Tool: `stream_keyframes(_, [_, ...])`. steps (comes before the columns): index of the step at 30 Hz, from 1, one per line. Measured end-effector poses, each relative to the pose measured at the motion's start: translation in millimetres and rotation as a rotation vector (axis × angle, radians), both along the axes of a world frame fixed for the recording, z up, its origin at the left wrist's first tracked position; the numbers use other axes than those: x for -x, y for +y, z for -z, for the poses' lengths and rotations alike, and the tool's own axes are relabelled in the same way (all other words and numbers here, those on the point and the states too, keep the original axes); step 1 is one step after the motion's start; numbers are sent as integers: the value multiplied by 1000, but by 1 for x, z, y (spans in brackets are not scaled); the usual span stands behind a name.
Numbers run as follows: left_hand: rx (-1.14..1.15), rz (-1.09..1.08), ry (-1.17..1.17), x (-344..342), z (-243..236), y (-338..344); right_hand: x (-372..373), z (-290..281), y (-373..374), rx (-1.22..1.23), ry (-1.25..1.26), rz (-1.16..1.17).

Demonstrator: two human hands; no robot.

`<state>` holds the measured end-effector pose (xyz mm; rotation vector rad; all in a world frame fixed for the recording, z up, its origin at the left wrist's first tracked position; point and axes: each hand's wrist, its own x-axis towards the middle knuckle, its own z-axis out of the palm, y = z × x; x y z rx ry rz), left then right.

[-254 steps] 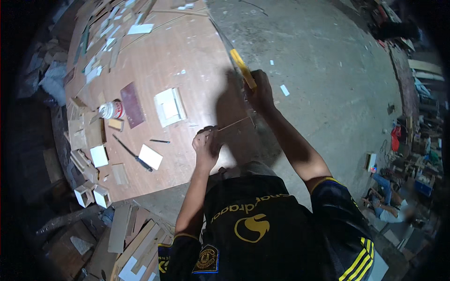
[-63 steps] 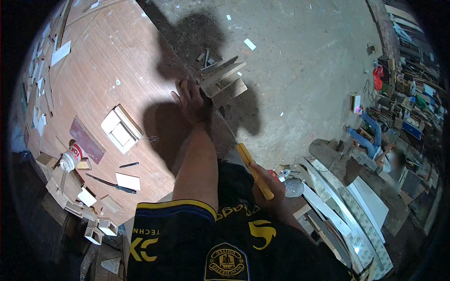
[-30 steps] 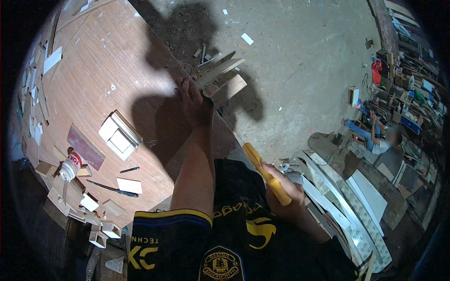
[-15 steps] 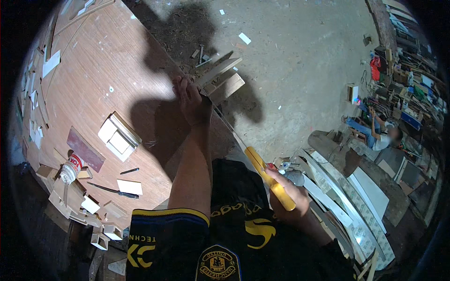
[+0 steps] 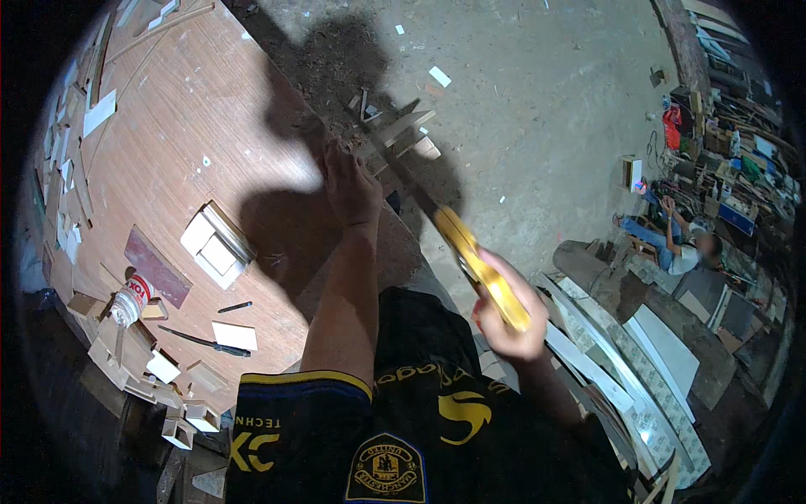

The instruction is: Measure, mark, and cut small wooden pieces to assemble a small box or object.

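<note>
My right hand point(image 5: 519, 315) is closed round the yellow handle point(image 5: 470, 252) of a handsaw. The saw's dark blade point(image 5: 409, 182) slants up and left, crossing in front of a light wooden piece point(image 5: 406, 128) that juts past the table's edge. My left hand point(image 5: 350, 186) grips the wood at that edge, its fingers partly in shadow; the held end is hidden under it. Whether the teeth touch the wood I cannot tell.
On the brown wooden table point(image 5: 193, 101) lie a small wooden box-like piece point(image 5: 218, 245), a dark red board point(image 5: 158, 267), a bottle point(image 5: 132, 301), a black-handled knife point(image 5: 229, 349) and offcuts. Long panels point(image 5: 621, 370) lie at right. A person point(image 5: 684, 248) sits farther off.
My right hand has pushed the saw forward and up, so more blade shows beyond the wood. The blade has turned its flat side into view. My left hand stays at the edge.
</note>
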<state>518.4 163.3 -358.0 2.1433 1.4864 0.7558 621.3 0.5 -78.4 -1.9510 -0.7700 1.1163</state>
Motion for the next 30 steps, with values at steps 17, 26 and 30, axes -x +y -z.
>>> stream_keyframes(17, [-153,-26,-40,-7,6,6,10,96,29,-69,-202,-158])
stream_keyframes(26, [-142,-17,-10,-1,14,3,24,79,45,-60,-182,-200])
stream_keyframes(30, [-137,-8,-13,-5,3,0,31,72,53,71,-171,-191])
